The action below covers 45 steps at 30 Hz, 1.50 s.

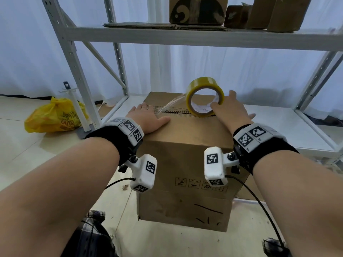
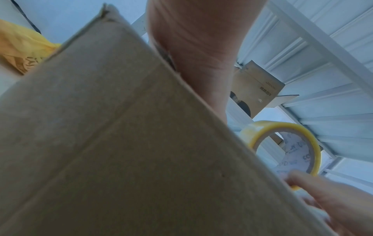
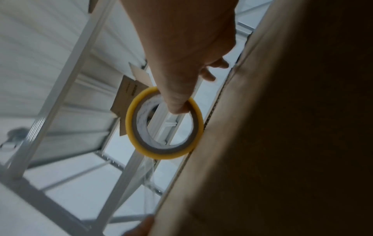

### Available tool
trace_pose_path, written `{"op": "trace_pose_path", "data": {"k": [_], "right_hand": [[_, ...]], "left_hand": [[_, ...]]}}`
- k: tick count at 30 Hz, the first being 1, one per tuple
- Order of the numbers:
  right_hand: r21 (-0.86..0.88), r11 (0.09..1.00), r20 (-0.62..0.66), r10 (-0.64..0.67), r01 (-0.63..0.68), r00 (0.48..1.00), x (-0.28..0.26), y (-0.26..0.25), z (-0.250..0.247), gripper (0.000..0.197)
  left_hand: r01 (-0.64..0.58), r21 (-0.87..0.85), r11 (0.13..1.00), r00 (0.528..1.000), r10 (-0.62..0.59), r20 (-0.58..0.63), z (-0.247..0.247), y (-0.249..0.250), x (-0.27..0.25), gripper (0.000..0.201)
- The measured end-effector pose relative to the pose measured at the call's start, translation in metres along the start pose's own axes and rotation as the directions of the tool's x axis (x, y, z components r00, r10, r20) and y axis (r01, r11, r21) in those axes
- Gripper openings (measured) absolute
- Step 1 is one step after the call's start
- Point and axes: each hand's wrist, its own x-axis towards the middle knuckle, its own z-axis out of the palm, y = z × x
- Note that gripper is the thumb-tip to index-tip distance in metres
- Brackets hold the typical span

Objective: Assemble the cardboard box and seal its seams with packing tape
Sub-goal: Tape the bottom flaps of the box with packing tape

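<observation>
Taping is under way on the brown corrugated cardboard box point(image 1: 182, 160), which stands upright on the pale tiled floor point(image 1: 27, 164) in front of a white metal shelf rack point(image 1: 194, 37). Top flaps look folded shut, so assembly seems done; the centre seam point(image 1: 178, 110) shows bare corrugated edge, w/ a clear strip of tape point(image 1: 172, 103) stretched over its left part, not yet pressed down. Judging by that: one seam just begun, rest left.

The left hand point(image 1: 146, 118) lies flat, fingers straight, pinning the strip's end. The right hand point(image 1: 229, 110) has its grip clenched on the yellow roll of packing tape point(image 1: 205, 97), thumb inside the core, roll on edge on the box.

Count: 1 box in work, 1 tape roll, 2 hands. Approx. 4 other brown cartons point(image 1: 198, 10) on the upper shelf, 1 yellow plastic bag point(image 1: 55, 115) on the floor.
</observation>
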Motion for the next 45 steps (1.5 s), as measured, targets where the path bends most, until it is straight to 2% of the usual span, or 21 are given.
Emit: {"op": "trace_pose_path", "data": {"k": [1,3,5,6,9,13,15,19,21,23,25,29,34,37,42,45], "right_hand": [[-0.031,0.998,-0.040,-0.052,0.051,0.998,-0.001,-0.002,0.001,0.073],[-0.018,0.969,-0.108,-0.245,0.245,0.963,-0.003,-0.007,0.000,0.083],[0.111,0.902,-0.099,-0.408,0.417,0.908,-0.003,-0.014,-0.004,0.080],[0.171,0.874,-0.076,-0.449,0.455,0.890,-0.004,-0.019,-0.006,0.072],[0.351,0.857,-0.080,-0.375,0.378,0.924,-0.008,-0.038,-0.010,0.052],[0.378,0.901,-0.086,-0.194,0.212,0.977,-0.003,-0.044,-0.008,0.069],[0.386,0.910,-0.056,-0.142,0.152,0.988,-0.003,-0.041,-0.005,0.069],[0.287,0.932,-0.136,-0.191,0.223,0.972,-0.007,-0.053,-0.017,0.068],[0.146,0.950,-0.186,-0.248,0.276,0.951,-0.011,-0.061,-0.028,0.070],[-0.007,0.954,-0.196,-0.296,0.300,0.935,-0.015,-0.061,-0.034,0.071],[-0.071,0.954,-0.167,-0.298,0.290,0.940,-0.017,-0.053,-0.032,0.070],[-0.085,0.962,-0.100,-0.268,0.260,0.958,-0.014,-0.032,-0.019,0.073],[-0.101,0.960,-0.046,-0.266,0.261,0.963,-0.012,-0.032,-0.017,0.079],[-0.128,0.954,-0.041,-0.278,0.271,0.960,-0.012,-0.033,-0.016,0.078],[-0.149,0.949,-0.043,-0.286,0.276,0.957,-0.012,-0.034,-0.013,0.077],[-0.152,0.949,-0.045,-0.285,0.276,0.957,-0.013,-0.033,-0.013,0.077]], "left_hand": [[-0.002,0.004,1.000,1.000,0.002,-0.001,0.000,0.000,0.000,0.090],[-0.028,0.003,1.000,1.000,0.028,0.004,0.001,0.000,-0.001,0.087],[-0.085,-0.008,0.996,0.996,0.085,0.022,0.001,0.001,-0.001,0.082],[-0.109,-0.017,0.994,0.993,0.109,0.033,-0.001,0.001,-0.001,0.079],[-0.135,-0.038,0.990,0.989,0.137,0.051,-0.005,0.004,-0.002,0.074],[-0.142,-0.049,0.989,0.988,0.145,0.050,-0.004,0.004,-0.003,0.073],[-0.141,-0.054,0.989,0.988,0.144,0.057,-0.003,0.002,-0.003,0.073],[-0.146,-0.065,0.987,0.986,0.150,0.071,-0.004,0.001,0.001,0.076],[-0.155,-0.069,0.985,0.985,0.159,0.061,-0.004,0.001,0.002,0.075],[-0.168,-0.063,0.984,0.984,0.171,0.050,-0.004,0.003,0.001,0.073],[-0.165,-0.049,0.985,0.984,0.168,0.065,-0.005,0.003,0.000,0.073],[-0.124,-0.010,0.992,0.987,0.124,0.099,-0.005,0.009,0.001,0.079],[-0.047,0.020,0.999,0.990,0.044,0.131,-0.004,0.041,0.003,0.093],[-0.095,0.013,0.995,0.987,0.092,0.133,-0.003,0.056,0.004,0.091],[-0.288,-0.050,0.956,0.949,0.292,0.115,-0.004,0.043,0.001,0.077],[-0.272,-0.045,0.961,0.954,0.275,0.117,-0.007,0.020,-0.003,0.072]]}}
